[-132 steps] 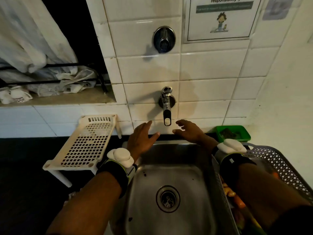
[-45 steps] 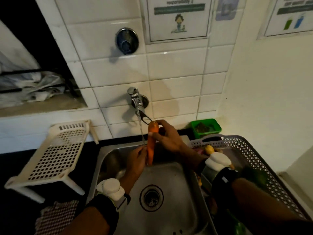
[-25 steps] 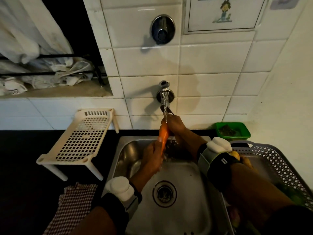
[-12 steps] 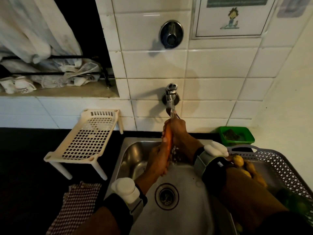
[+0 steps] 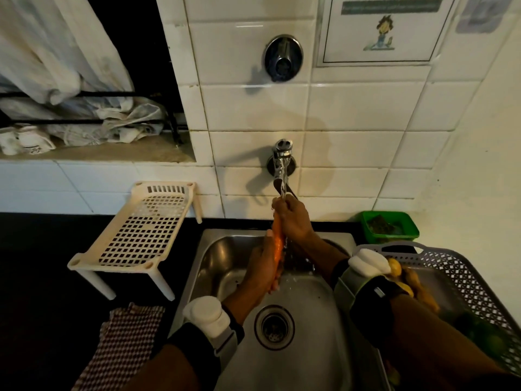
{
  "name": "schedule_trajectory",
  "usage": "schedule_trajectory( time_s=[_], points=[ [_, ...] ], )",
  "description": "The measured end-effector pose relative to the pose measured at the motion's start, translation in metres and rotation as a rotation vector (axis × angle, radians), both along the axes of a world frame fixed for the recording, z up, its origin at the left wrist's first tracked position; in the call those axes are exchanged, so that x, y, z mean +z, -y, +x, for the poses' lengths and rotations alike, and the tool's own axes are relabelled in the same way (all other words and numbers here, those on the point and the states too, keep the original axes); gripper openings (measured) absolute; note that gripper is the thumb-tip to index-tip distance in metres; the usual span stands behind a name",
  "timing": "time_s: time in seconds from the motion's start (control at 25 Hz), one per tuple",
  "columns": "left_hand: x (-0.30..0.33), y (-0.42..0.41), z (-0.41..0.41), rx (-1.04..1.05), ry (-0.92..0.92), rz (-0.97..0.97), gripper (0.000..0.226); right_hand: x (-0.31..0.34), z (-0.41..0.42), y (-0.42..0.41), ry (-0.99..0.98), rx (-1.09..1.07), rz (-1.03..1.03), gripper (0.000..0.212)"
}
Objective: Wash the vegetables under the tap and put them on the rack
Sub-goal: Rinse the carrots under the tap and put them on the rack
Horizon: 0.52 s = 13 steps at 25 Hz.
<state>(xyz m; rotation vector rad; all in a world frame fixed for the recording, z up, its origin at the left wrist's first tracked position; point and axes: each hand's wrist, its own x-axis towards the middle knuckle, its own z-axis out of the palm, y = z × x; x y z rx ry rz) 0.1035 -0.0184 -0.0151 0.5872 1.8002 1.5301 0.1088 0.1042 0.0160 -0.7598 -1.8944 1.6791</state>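
Carrot [image 5: 277, 241] stands nearly upright under the running tap [image 5: 282, 165], over the sink [image 5: 304, 320]. Right hand [image 5: 293, 218] grips its top end; left hand [image 5: 262, 270] wraps its lower part. White rack [image 5: 141, 230] sits on the counter [image 5: 42, 263] to the left, bare.

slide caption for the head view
Both hands, left and right, hold a carrot under the running tap.
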Motion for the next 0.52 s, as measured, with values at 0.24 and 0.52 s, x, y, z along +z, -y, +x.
schedule_trajectory(
  time_s=[0.24,0.52],
  points=[
    [0.008,0.006,-0.017,-0.044,-0.022,0.029,0.078,0.013,-0.008,-0.013,0.375,0.086,0.436,0.053],
    [0.023,-0.012,-0.042,-0.189,0.012,-0.008,0.024,0.019,0.014,-0.033,0.182,0.048,0.350,0.023]
  ],
)
